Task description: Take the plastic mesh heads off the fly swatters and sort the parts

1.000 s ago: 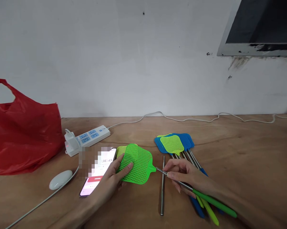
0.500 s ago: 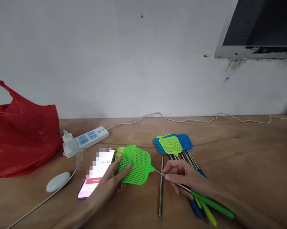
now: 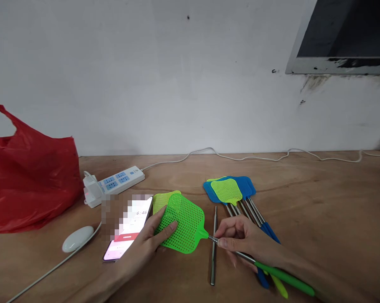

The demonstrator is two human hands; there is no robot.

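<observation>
Between my two hands is a green fly swatter (image 3: 186,225) with a perforated square head, a metal shaft and a green grip. My left hand (image 3: 150,242) pinches the left side of its head, thumb on top. Closed around the metal shaft, just below the neck, is my right hand (image 3: 240,240). Beneath the shaft a loose metal rod (image 3: 213,261) lies on the table. A yellow-green swatter head (image 3: 161,201) rests partly hidden behind the green one. Under and beyond my right hand lie several blue and yellow-green fly swatters (image 3: 227,190) in a pile.
A lit phone (image 3: 126,237) lies left of my left hand. Farther left are a white power strip (image 3: 123,181) with a plugged-in adapter, a white mouse-shaped object (image 3: 78,239) and a red plastic bag (image 3: 32,181). A white cable (image 3: 246,158) runs along the wall.
The green swatter has shifted slightly right and down, its head tilting a little more. Both hands still hold it.
</observation>
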